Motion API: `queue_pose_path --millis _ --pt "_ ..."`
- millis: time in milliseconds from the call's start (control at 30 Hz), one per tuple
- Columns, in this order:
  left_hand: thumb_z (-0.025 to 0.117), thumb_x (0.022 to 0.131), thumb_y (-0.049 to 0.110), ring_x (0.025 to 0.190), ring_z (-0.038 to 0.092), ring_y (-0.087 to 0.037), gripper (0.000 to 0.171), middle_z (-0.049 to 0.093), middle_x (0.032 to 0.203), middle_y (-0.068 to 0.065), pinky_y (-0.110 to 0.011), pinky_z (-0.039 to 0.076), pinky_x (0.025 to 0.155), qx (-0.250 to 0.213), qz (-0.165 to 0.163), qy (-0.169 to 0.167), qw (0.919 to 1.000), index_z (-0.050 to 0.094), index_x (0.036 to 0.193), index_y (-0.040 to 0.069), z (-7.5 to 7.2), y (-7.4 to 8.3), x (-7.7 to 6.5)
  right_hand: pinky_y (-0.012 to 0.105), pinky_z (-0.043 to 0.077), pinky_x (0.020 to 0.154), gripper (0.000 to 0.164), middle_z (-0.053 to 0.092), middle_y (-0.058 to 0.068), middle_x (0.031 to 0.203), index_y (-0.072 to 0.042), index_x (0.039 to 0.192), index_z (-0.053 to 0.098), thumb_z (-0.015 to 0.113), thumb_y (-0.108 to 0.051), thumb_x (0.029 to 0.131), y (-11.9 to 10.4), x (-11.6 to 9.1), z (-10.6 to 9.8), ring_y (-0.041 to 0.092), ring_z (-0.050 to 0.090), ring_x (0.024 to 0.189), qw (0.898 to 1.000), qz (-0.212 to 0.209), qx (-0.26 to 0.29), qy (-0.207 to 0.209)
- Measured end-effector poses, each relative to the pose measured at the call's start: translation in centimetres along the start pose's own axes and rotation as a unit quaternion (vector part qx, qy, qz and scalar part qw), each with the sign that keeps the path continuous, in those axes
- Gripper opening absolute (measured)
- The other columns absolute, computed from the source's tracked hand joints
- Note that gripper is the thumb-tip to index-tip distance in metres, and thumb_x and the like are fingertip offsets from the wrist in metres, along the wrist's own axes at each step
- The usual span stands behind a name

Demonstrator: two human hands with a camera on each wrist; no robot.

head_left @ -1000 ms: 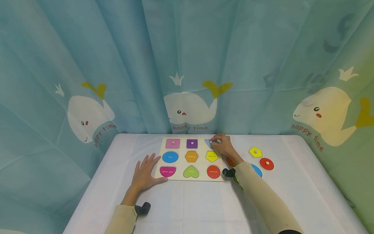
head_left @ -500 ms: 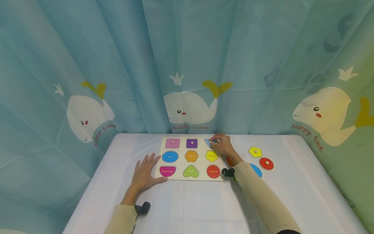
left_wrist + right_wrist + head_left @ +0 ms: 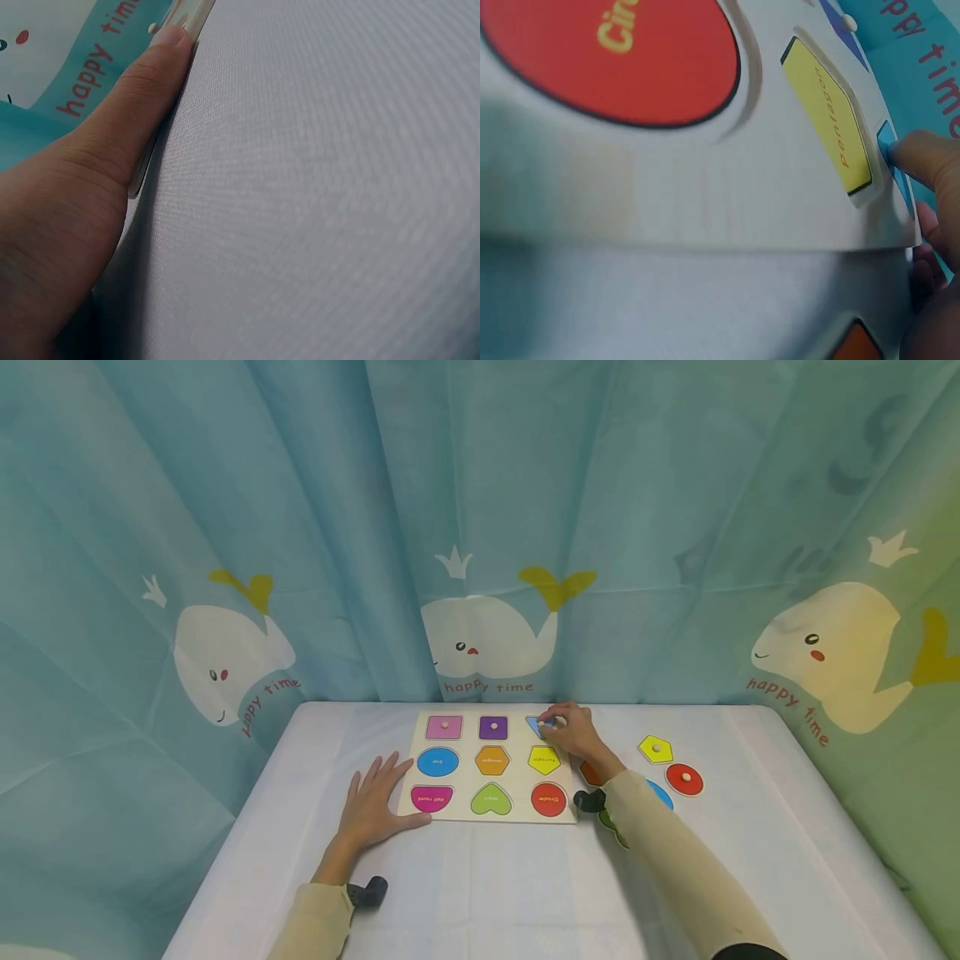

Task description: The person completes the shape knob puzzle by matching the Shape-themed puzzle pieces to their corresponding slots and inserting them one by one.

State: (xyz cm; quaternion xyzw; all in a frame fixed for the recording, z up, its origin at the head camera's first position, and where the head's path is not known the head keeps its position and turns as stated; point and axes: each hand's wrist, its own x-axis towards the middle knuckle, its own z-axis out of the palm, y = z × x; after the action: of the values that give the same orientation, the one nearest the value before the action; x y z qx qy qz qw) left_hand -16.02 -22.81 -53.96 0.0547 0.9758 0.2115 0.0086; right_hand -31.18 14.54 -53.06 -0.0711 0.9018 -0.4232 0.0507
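A white shape-puzzle board (image 3: 517, 785) lies near the table's far edge. My right hand (image 3: 576, 735) pinches the blue triangle piece (image 3: 533, 723) at the board's far right slot; the hand covers part of it. In the right wrist view that blue triangle (image 3: 886, 137) lies beyond the yellow pentagon slot (image 3: 826, 116). My left hand (image 3: 369, 808) rests at the board's left edge with fingers spread and straight, its thumb along the front edge. A pink rectangle piece (image 3: 437, 732) and a purple square piece (image 3: 487, 732) sit in the far row, knobs up.
Right of the board lie a yellow pentagon piece (image 3: 650, 755), a red circle piece (image 3: 676, 777), and blue (image 3: 662, 794), orange (image 3: 591, 775) and green (image 3: 616, 832) pieces partly hidden by the right arm. A blue-green curtain (image 3: 637, 635) hangs behind the table.
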Motion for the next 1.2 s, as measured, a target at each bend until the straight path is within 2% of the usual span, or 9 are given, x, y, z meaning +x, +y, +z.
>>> queue_pose_path --millis 200,300,400,633,967,1200 --pt "0.081 0.073 0.064 0.156 0.014 -0.041 0.106 0.027 0.168 -0.013 -0.071 0.004 0.12 0.001 0.006 -0.003 1.0 0.041 0.158 0.017 0.1 0.2 0.2 0.059 0.043 0.108 0.028 0.059 0.021 0.139 -0.008 0.121 0.074 0.072 -0.02 0.097 0.2 -0.3 -1.6 0.041 0.049 0.126 0.996 -0.062 -0.062 -0.027" --pt "0.081 0.072 0.064 0.156 0.014 -0.041 0.106 0.028 0.168 -0.014 -0.071 0.005 0.12 0.001 0.007 -0.002 1.0 0.041 0.158 0.016 0.1 0.3 0.3 0.056 0.048 0.106 0.036 0.062 0.021 0.136 -0.004 0.13 0.068 0.072 -0.019 0.097 0.1 -0.8 -2.8 0.04 0.057 0.121 0.994 -0.085 -0.065 -0.033" --pt "0.081 0.072 0.064 0.156 0.014 -0.042 0.106 0.028 0.168 -0.014 -0.071 0.005 0.12 0.001 0.006 -0.001 1.0 0.042 0.158 0.016 0.1 0.3 0.3 0.055 0.049 0.104 0.041 0.061 0.021 0.137 -0.003 0.135 0.064 0.071 -0.02 0.098 -0.2 -1.5 -4.1 0.04 0.058 0.12 0.993 -0.096 -0.065 -0.037" --pt "0.081 0.072 0.065 0.156 0.015 -0.042 0.106 0.028 0.168 -0.013 -0.071 0.006 0.12 0.007 0.011 0.003 0.9999 0.041 0.158 0.017 0.1 0.1 0.5 0.054 0.056 0.092 0.047 0.065 0.022 0.128 -0.004 0.139 0.06 0.072 -0.023 0.098 -0.1 -3.2 -6.6 0.038 0.063 0.109 0.987 -0.132 -0.087 -0.026" --pt "0.081 0.072 0.064 0.156 0.014 -0.042 0.107 0.027 0.168 -0.014 -0.07 0.005 0.12 0.007 0.006 -0.001 1.0 0.04 0.159 0.017 -0.1 0.2 0.2 0.053 0.058 0.086 0.053 0.066 0.021 0.125 -0.008 0.141 0.058 0.077 -0.024 0.094 0.6 -6.3 -9.1 0.038 0.065 0.106 0.984 -0.152 -0.091 0.006" --pt "0.082 0.071 0.065 0.156 0.013 -0.042 0.108 0.028 0.168 -0.013 -0.07 0.005 0.121 0.005 0.007 0.007 0.9999 0.041 0.159 0.017 -0.2 0.1 -0.1 0.054 0.057 0.091 0.055 0.065 0.021 0.129 -0.01 0.143 0.057 0.078 -0.023 0.094 1.6 -8.7 -10.3 0.037 0.063 0.109 0.988 -0.133 -0.074 0.025"
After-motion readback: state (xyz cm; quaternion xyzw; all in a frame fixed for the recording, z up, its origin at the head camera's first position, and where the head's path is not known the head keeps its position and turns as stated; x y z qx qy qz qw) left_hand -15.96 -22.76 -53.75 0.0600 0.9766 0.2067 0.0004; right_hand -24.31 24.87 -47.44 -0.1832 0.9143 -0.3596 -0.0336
